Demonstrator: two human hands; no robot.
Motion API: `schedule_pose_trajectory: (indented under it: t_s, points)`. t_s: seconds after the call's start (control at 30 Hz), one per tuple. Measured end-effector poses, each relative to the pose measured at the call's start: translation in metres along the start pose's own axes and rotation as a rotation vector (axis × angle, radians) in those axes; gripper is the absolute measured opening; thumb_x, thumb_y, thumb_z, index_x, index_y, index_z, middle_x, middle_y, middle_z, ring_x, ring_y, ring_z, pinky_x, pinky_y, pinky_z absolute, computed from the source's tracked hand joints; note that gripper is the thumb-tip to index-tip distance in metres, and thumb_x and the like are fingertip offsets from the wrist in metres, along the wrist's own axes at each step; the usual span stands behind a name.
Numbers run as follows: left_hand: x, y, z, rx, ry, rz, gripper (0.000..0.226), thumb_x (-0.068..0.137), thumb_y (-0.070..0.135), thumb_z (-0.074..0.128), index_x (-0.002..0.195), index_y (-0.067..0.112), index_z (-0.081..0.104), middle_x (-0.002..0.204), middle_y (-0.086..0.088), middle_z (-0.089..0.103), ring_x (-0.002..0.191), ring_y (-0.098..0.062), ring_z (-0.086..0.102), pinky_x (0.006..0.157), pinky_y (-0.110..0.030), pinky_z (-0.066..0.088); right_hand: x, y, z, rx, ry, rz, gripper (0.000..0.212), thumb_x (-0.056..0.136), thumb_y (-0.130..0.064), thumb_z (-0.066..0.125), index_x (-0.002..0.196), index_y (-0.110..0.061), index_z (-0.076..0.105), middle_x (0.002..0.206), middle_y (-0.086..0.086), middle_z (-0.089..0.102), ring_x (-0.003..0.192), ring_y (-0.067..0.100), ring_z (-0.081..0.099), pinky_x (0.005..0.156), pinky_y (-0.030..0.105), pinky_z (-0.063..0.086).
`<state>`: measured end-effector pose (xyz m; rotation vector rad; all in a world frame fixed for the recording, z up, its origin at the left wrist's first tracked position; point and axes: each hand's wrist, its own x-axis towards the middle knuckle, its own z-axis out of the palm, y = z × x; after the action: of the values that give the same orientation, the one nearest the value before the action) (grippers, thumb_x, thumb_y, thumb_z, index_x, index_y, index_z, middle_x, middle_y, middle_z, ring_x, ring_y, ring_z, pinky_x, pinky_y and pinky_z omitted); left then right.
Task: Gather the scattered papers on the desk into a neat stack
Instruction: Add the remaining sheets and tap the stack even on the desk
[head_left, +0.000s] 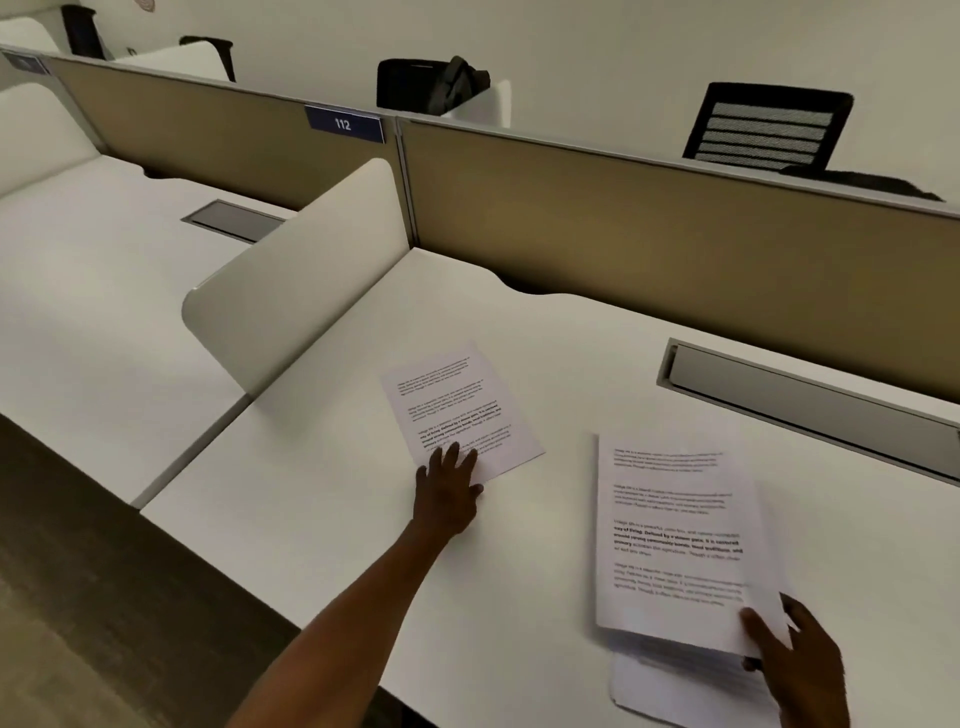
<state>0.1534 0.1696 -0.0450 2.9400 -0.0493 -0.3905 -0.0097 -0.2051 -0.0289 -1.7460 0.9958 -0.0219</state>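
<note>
While your right hand (800, 660) pinches the stack (675, 551) at its near corner, thumb on top, just above the desk (519, 571), your left hand (449, 488) lies flat, fingers spread, on the single sheet's (457, 405) near edge, farther back & left.

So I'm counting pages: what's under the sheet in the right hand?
Under the top sheet held by the right hand, more paper pokes out below. How many pages is hidden.
</note>
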Motion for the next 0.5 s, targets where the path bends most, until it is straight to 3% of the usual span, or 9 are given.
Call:
schedule_pose_trajectory:
  t_s: [0.07,0.13,0.27,0.33,0.4,0.5]
  points:
    - [0.004,-0.001,0.004,0.072,-0.023,0.043,0.060,0.104,0.041,0.041,0.158,0.025,0.022,0.167,-0.003,0.016,0.152,-0.026,0.019,0.120,-0.043,0.027,-0.005,0.008,-0.002,-0.229,0.083,-0.025,0.044,0.086,-0.013,0.073,0.127,-0.006,0.060,0.115,0.026,0.069,0.090,0.043,0.067,0.080,0.049,0.055]
    - [0.005,-0.004,0.008,0.114,-0.018,0.064,0.059,0.105,0.041,0.038,0.159,0.024,0.021,0.167,-0.004,0.015,0.152,-0.027,0.019,0.118,-0.041,0.028,-0.010,0.015,0.000,-0.447,0.192,-0.040,0.053,0.081,-0.014,0.077,0.129,-0.002,0.059,0.120,0.027,0.066,0.110,0.046,0.060,0.100,0.054,0.045]
    - [0.005,-0.008,0.017,0.139,0.006,0.093,0.057,0.106,0.042,0.031,0.159,0.025,0.018,0.168,-0.004,0.014,0.153,-0.027,0.017,0.120,-0.041,0.026,-0.018,0.003,0.025,-0.581,0.374,-0.280,0.076,0.072,-0.015,0.082,0.139,0.001,0.049,0.127,0.031,0.055,0.120,0.048,0.046,0.099,0.058,0.038]
    - [0.002,-0.008,0.020,0.123,0.005,0.093,0.055,0.107,0.041,0.029,0.159,0.026,0.020,0.167,-0.003,0.015,0.153,-0.026,0.017,0.120,-0.041,0.025,-0.022,-0.024,0.056,-0.493,0.252,-0.410,0.071,0.076,-0.019,0.080,0.139,-0.006,0.049,0.127,0.024,0.057,0.117,0.042,0.052,0.096,0.053,0.045]
    - [-0.002,-0.006,0.024,0.095,0.021,0.102,0.053,0.107,0.036,0.031,0.158,0.025,0.025,0.167,-0.004,0.019,0.152,-0.027,0.020,0.120,-0.041,0.026,-0.022,-0.056,0.096,-0.398,0.027,-0.460,0.065,0.079,-0.025,0.079,0.137,-0.012,0.053,0.127,0.016,0.060,0.113,0.033,0.060,0.093,0.049,0.052]
    - [-0.016,-0.004,0.027,0.006,0.136,0.151,0.048,0.095,0.022,0.063,0.142,0.016,0.056,0.151,-0.014,0.049,0.138,-0.038,0.048,0.106,-0.051,0.045,-0.017,-0.093,0.163,-0.501,-0.262,-0.491,0.070,0.084,-0.040,0.072,0.143,-0.009,0.048,0.140,0.014,0.054,0.128,0.029,0.052,0.109,0.039,0.040]
